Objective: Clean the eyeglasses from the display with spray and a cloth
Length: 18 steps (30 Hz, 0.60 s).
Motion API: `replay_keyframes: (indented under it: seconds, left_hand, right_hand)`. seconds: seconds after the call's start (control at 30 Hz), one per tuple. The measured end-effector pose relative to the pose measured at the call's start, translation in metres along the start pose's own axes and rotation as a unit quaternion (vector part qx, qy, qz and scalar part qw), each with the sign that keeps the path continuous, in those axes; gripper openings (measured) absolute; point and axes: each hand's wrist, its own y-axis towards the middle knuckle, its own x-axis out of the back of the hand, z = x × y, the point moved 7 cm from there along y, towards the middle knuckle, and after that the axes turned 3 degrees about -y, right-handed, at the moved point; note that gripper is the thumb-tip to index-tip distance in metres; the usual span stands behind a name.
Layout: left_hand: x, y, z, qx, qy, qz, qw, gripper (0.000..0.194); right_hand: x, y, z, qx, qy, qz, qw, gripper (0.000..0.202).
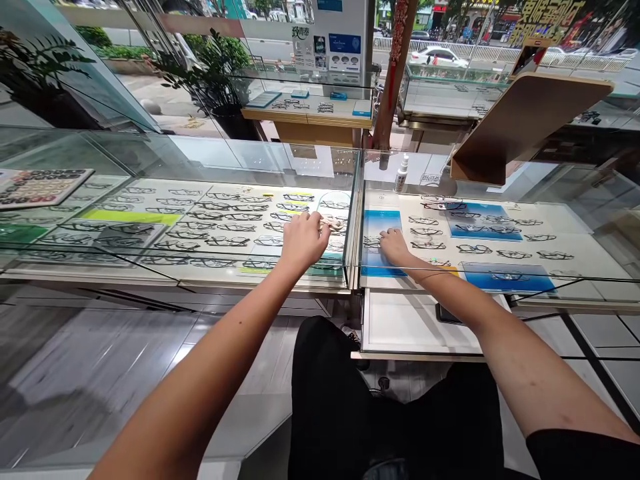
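Observation:
My left hand [306,238] is over the glass counter left of the centre seam, its fingers closed on a small pale beige object [334,225] whose kind I cannot make out. My right hand [394,245] rests on the glass right of the seam, fingers curled in, with nothing visible in them. A blue sheet [383,260] lies beneath the glass by that hand. Under the left hand are rows of eyeglasses [231,241]; more glasses [474,249] lie right of the right hand.
A white spray bottle [401,175] stands at the back of the right counter. A pulled-out white drawer [420,327] holds a dark object [447,313] at its edge. A wooden stand [530,113] rises at right. Potted plants [220,73] and another display case [310,113] are beyond.

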Motion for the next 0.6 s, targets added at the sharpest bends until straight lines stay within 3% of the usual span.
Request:
replay_keyframes:
  seconds: [0.33,0.6]
  left_hand:
    - [-0.001,0.000,-0.001,0.009,0.001,0.007,1.000,0.029]
    - [0.002,-0.001,-0.003,0.012,0.012,0.003,1.000,0.031]
  right_hand:
    - [-0.009,-0.055,0.020,0.044,-0.005,-0.017,0.999,0.042]
    - [-0.014,-0.065,0.029,0.053,0.002,-0.017,0.998,0.039]
